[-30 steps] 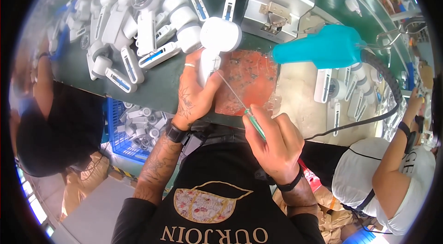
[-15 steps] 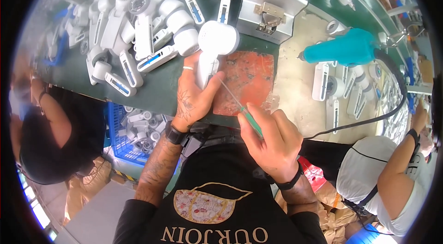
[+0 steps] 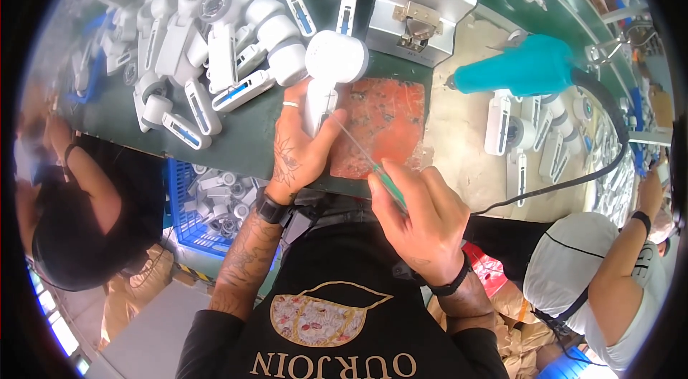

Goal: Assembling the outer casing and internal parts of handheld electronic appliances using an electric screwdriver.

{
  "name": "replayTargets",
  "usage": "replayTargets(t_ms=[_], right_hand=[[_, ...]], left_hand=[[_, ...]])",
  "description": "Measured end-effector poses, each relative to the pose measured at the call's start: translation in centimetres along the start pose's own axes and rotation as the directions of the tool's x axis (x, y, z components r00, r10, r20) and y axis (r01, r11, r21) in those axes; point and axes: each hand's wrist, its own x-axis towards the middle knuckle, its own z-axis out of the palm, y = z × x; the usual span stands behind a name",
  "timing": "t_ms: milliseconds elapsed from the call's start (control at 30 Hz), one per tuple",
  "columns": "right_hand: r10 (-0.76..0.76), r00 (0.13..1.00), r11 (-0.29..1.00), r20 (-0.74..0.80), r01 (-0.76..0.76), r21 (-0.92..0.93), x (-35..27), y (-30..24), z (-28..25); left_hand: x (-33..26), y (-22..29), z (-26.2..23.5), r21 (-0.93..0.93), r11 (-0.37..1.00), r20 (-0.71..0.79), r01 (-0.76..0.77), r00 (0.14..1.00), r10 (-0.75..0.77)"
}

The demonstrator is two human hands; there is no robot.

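Note:
My left hand (image 3: pixel 304 146) is closed round the handle of a white hair dryer (image 3: pixel 337 60), whose round head points up and away from me. In my right hand (image 3: pixel 426 218) is a screwdriver (image 3: pixel 388 184) with a green handle, gripped between thumb and fingers. Its thin metal shaft slants up and left to the side of the handle, beside my left thumb. The exact contact of the tip is too small to tell. Under and right of the hair dryer lies a worn red mat (image 3: pixel 383 124) on the green bench (image 3: pixel 247 121).
Many white hair dryers (image 3: pixel 222 56) are heaped at the left. A silver box-shaped machine (image 3: pixel 416 10) stands behind the mat. At the right a teal power tool (image 3: pixel 516 69) hangs on a black cable above more dryers. A blue basket (image 3: pixel 208 235) holds white parts; people work at both sides.
The teal power tool has swung a little to the left. Both hands, the hair dryer and the screwdriver have stayed nearly in place. The person at the right has shifted slightly.

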Motion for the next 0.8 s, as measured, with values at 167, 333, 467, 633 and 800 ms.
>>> replayTargets(t_ms=[167, 333, 467, 633, 800], right_hand=[[-0.024, 1.000, 1.000, -0.008, 0.024, -0.005, 0.1, -0.1, 0.7], [-0.073, 0.997, 0.997, -0.036, 0.073, -0.007, -0.2, 0.3, 0.0], [-0.110, 0.988, 0.994, -0.105, 0.108, -0.024, -4.2, 2.3, -1.0], [0.266, 0.945, 0.957, -0.191, -0.282, -0.062, -10.2, 6.5, -0.3], [0.342, 0.937, 0.925, 0.064, -0.324, -0.196, -9.5, 7.7, 1.6]], left_hand=[[0.2, -0.2, 0.3, 0.001, 1.000, -0.003, 0.004, 1.000, -0.004], [-0.1, -0.8, -0.4, -0.032, 0.998, -0.006, 0.051, 0.999, -0.051], [0.0, -0.1, -0.4, -0.275, 0.952, -0.001, 0.134, 0.990, -0.140], [0.3, 0.9, -0.1, -0.306, 0.942, 0.001, 0.138, 0.989, -0.145], [0.1, 0.4, -1.1, -0.386, 0.903, 0.008, 0.188, 0.980, -0.201]])
